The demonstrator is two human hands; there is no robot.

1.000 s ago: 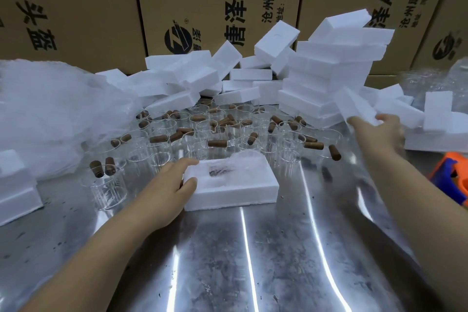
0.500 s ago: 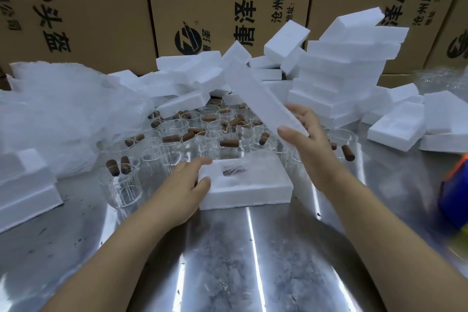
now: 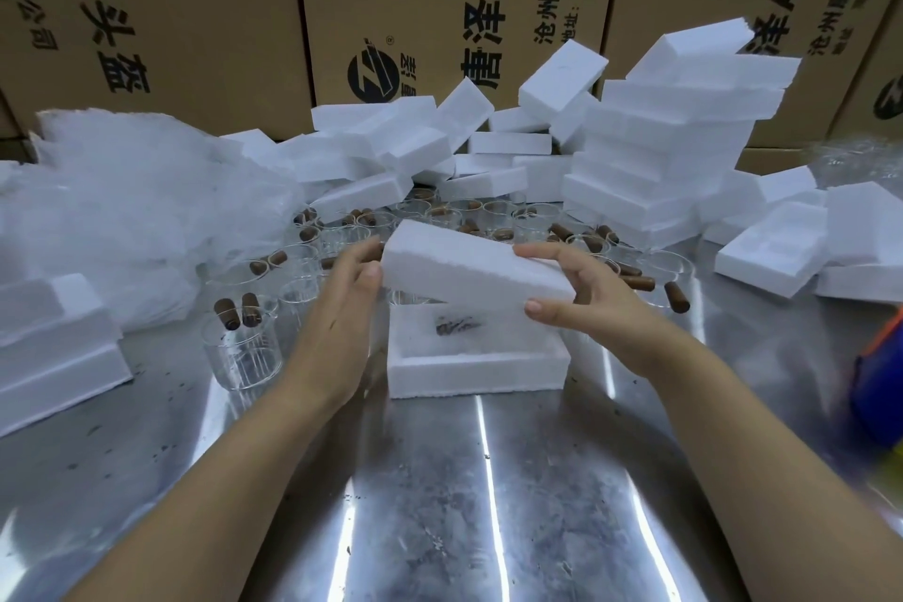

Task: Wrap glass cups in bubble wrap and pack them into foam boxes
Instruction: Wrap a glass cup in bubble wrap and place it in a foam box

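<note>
The left hand (image 3: 342,288) and right hand (image 3: 581,303) each grip a short end of the foam lid (image 3: 464,269), holding it tilted directly above the open foam box (image 3: 469,374) mid-way across the steel table (image 3: 440,479), long axes roughly parallel.

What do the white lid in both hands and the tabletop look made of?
The foam lid looks like white expanded foam, likely polystyrene: matte, grainy beaded surface. The tabletop looks like metal, probably stainless steel: shiny, streaked light reflections, dark scuffs.
</note>
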